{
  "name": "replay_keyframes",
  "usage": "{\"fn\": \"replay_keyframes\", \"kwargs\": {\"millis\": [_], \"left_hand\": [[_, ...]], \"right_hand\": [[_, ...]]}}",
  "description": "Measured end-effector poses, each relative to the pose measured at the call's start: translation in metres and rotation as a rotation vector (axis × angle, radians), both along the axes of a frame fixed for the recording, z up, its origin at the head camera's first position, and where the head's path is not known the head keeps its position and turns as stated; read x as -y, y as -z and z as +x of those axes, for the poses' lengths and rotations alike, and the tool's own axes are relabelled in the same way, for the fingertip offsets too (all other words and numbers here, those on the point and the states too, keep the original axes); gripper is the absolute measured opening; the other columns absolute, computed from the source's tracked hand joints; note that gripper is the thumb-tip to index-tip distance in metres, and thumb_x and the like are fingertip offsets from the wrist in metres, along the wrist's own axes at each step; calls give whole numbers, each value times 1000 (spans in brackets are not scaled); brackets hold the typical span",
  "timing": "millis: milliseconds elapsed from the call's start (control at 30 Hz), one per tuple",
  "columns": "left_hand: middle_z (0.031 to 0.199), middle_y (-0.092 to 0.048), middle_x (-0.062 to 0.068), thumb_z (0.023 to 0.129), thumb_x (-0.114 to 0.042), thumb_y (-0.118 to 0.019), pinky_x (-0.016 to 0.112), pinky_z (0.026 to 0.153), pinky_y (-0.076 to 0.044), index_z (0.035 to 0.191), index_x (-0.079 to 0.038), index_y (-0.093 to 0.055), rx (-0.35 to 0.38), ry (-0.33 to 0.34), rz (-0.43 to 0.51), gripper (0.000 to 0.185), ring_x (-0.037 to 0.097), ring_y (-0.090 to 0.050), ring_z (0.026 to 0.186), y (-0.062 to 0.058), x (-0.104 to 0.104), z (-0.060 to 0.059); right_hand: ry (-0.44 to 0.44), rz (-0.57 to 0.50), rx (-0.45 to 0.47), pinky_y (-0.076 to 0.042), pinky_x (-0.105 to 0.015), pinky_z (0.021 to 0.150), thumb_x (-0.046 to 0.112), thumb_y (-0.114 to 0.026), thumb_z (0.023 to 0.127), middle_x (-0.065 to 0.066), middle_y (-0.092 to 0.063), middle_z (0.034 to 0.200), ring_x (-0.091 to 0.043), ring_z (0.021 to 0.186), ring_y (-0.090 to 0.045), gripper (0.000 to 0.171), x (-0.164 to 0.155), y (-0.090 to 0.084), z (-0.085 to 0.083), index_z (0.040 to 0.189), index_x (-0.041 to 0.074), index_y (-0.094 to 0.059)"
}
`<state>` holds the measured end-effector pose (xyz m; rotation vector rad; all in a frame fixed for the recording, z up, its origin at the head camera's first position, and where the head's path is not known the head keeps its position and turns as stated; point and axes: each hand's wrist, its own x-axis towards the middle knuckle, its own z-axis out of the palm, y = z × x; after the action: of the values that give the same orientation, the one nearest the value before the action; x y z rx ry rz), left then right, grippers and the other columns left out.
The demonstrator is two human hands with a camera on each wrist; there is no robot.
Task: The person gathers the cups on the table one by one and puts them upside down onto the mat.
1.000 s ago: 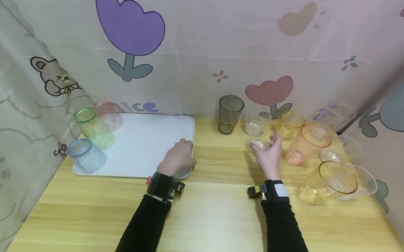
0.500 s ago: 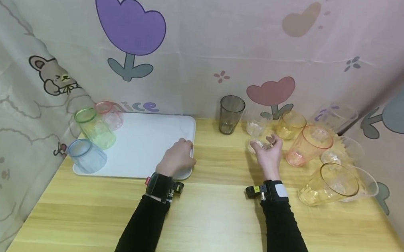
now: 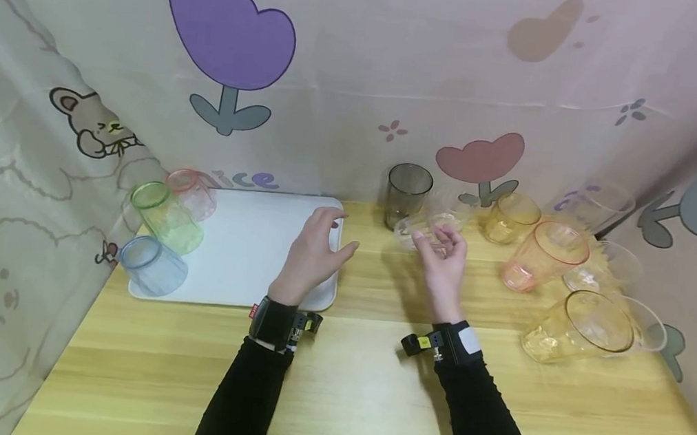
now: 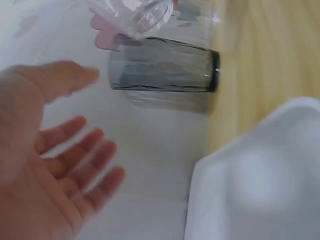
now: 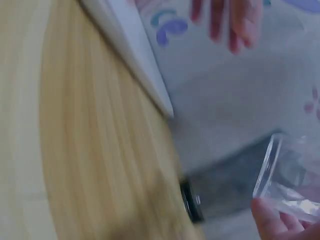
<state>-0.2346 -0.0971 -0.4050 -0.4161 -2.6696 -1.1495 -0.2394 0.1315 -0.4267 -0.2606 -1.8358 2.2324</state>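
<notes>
My right hand (image 3: 445, 271) grips a clear glass (image 3: 411, 231) held tipped over in the air, its base toward the left; the right wrist view shows fingertips along the same clear glass (image 5: 292, 175). Over the right edge of a white tray (image 3: 250, 271), my left hand (image 3: 310, 254) holds nothing, thumb and fingers spread apart. Behind the held glass, a dark grey glass (image 3: 405, 198) stands upright at the back of the table. On the tray's left end sit a blue glass (image 3: 157, 270), a green glass (image 3: 174, 223) and a pink glass (image 3: 196, 199).
To the right stand several more glasses: a small yellow one (image 3: 503, 224), an orange one (image 3: 537, 262), a larger yellow one (image 3: 569, 330) and clear ones close behind. A patterned curtain (image 3: 350, 59) hangs along the table's back edge.
My right hand has lifted the clear glass from the table, tipped it and moved left. My left hand has come up off the tray's edge and its fingers have spread.
</notes>
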Motion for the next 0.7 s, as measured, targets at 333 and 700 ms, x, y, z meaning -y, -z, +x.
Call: {"fn": "replay_keyframes", "kwargs": {"millis": [333, 700], "left_hand": [[137, -56, 4, 83, -21, -89, 43, 101, -51, 142, -10, -54, 35, 227, 145, 70, 20, -55, 122, -5, 1, -4], [138, -54, 8, 83, -13, -88, 42, 108, -51, 144, -3, -47, 74, 250, 244, 74, 26, -54, 129, -2, -1, -1]], "right_hand": [[-265, -206, 17, -58, -33, 97, 8, -64, 101, -18, -53, 142, -19, 113, -65, 44, 43, -8, 21, 138, 5, -41], [-386, -219, 41, -56, -33, 100, 14, -57, 106, -25, -48, 147, -16, 111, -66, 54, 52, 1, 25, 152, -2, -32]]}}
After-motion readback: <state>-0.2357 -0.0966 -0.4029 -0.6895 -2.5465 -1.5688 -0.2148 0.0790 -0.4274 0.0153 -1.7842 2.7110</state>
